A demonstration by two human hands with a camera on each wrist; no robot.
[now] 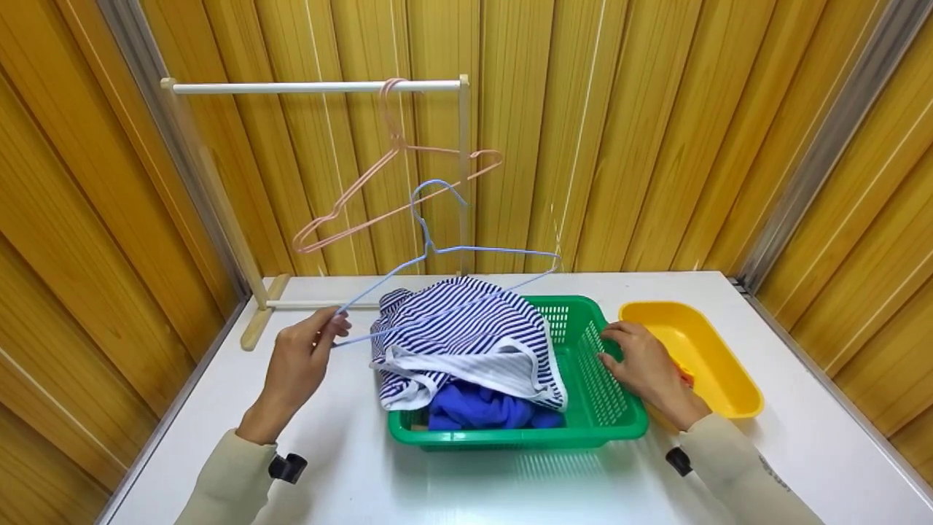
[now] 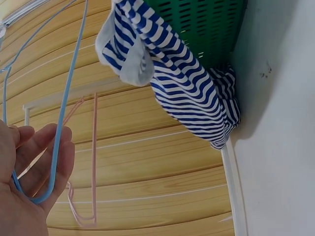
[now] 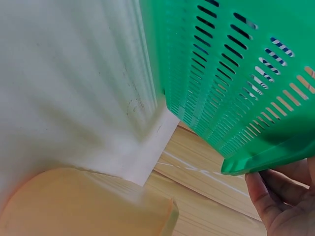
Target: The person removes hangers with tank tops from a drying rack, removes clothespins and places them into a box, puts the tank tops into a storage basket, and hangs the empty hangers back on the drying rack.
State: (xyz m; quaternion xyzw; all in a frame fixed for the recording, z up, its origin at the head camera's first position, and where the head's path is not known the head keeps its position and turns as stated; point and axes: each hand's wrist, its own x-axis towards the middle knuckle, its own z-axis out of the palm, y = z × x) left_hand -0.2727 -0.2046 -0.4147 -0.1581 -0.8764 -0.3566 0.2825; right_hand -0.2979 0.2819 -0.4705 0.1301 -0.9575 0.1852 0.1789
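Note:
My left hand (image 1: 295, 357) holds a blue wire hanger (image 1: 496, 250) by its left end; the hanger's hook points up. In the left wrist view the hanger's bent end (image 2: 55, 167) lies across the palm and fingers. Behind it, a blue-and-white striped garment (image 1: 466, 313) lies bunched in the green basket (image 1: 525, 437) and hangs over its left side. Under the garment shows a deep blue cloth (image 1: 474, 408). My right hand (image 1: 645, 364) grips the basket's right rim. In the right wrist view its fingers (image 3: 263, 196) curl beneath that rim.
A rack with a white rod (image 1: 291, 87) stands at the back left, and pink hangers (image 1: 364, 175) hang from it. To the right of the basket is a yellow tray (image 1: 736, 372) with a small red object (image 1: 685, 377) in it. Wood-patterned walls (image 1: 656, 146) enclose the white table (image 1: 350, 481).

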